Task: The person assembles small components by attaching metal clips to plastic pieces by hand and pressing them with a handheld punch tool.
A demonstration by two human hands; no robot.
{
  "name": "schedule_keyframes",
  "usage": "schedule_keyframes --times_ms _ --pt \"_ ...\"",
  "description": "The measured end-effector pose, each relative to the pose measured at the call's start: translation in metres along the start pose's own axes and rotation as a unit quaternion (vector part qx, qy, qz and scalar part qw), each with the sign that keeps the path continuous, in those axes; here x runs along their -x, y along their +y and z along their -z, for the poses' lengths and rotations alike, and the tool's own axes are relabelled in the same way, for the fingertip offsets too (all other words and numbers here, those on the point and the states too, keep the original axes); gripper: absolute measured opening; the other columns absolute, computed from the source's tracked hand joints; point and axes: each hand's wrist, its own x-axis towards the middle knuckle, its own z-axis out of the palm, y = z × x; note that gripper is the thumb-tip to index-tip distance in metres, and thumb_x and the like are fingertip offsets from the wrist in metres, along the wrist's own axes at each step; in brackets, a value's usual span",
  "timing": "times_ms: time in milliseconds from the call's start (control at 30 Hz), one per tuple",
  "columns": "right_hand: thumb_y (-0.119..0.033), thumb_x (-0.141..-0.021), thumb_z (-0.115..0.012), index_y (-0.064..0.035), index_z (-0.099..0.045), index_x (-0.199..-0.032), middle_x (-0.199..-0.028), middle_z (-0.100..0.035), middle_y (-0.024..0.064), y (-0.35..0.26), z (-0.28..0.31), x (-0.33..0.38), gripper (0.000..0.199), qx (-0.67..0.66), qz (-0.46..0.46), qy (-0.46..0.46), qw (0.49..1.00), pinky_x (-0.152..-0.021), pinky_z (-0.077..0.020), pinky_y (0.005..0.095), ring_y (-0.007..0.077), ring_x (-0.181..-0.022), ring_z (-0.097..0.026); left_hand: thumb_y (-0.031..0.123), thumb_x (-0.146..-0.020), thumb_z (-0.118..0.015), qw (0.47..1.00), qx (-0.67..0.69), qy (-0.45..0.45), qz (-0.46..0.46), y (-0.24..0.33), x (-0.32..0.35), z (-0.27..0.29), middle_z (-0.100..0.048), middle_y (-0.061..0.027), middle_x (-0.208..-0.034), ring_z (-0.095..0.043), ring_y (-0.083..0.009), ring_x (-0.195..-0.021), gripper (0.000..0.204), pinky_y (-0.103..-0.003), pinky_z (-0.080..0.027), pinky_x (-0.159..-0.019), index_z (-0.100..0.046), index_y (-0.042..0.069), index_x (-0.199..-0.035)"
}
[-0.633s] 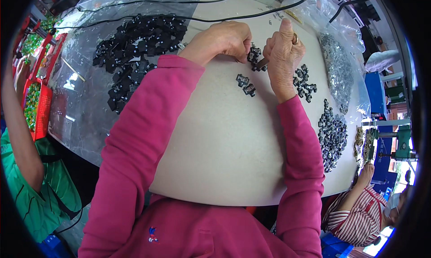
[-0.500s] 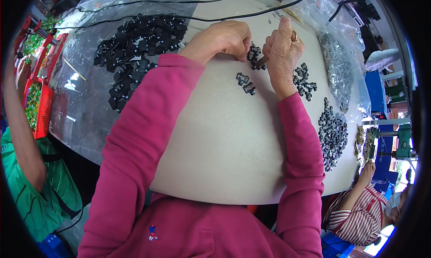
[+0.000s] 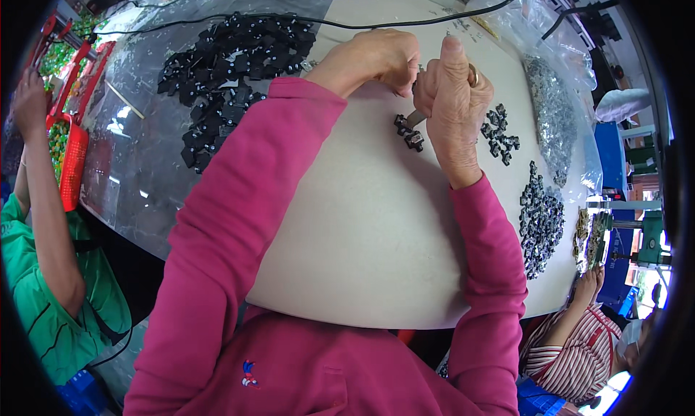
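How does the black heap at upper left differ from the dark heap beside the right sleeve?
The left heap is broader; the right heap is narrower. The left heap has flat, plate-like pieces; the right heap has smaller, knobbier ones. Both are loose piles of dark parts.

Your head view, the left of a pair, looks steeply down and ahead over the table [image 3: 355,249]. It sits close above your chest [image 3: 304,365], with your left hand [image 3: 387,60] and right hand [image 3: 455,104] high of centre; its wide fisheye takes in a green-clad co-worker [image 3: 54,271] leftward and a striped-shirted co-worker [image 3: 579,351] rightward.
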Motion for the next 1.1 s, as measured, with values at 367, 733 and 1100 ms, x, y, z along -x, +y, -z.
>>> schedule_keyframes --times_ms 367,733,1100 --pt "-0.041 -0.093 -0.051 -0.0124 -0.028 -0.055 -0.047 -0.025 -0.0035 0.008 0.011 -0.003 0.053 -0.016 -0.071 0.056 0.996 -0.037 -0.0183 0.0247 0.0072 -0.039 -0.023 0.014 -0.064 -0.075 1.000 0.005 0.004 0.014 0.007 0.008 0.001 -0.067 -0.0074 -0.076 -0.063 -0.0210 -0.070 0.017 -0.035 -0.048 -0.061 -0.069 0.008 -0.079" --pt "-0.040 -0.094 -0.051 -0.0118 -0.027 -0.055 -0.047 -0.025 -0.0033 -0.012 0.020 0.012 0.054 0.003 -0.024 -0.030 0.999 -0.038 -0.0170 0.0251 0.0075 -0.040 -0.022 0.012 -0.061 -0.075 0.999 0.036 0.013 -0.021 -0.002 0.005 0.002 -0.067 -0.0073 -0.076 -0.063 -0.0201 -0.070 0.019 -0.035 -0.048 -0.060 -0.068 0.007 -0.078" --pt "-0.037 -0.095 -0.050 -0.0125 -0.027 -0.056 -0.047 -0.024 -0.0039 -0.006 0.028 0.006 0.051 -0.059 -0.097 0.067 0.991 -0.036 -0.0162 0.0252 0.0072 -0.039 -0.022 0.012 -0.061 -0.075 0.999 0.031 0.011 -0.036 -0.004 0.003 -0.004 -0.067 -0.0078 -0.074 -0.062 -0.0197 -0.065 0.019 -0.034 -0.048 -0.058 -0.067 0.005 -0.077"
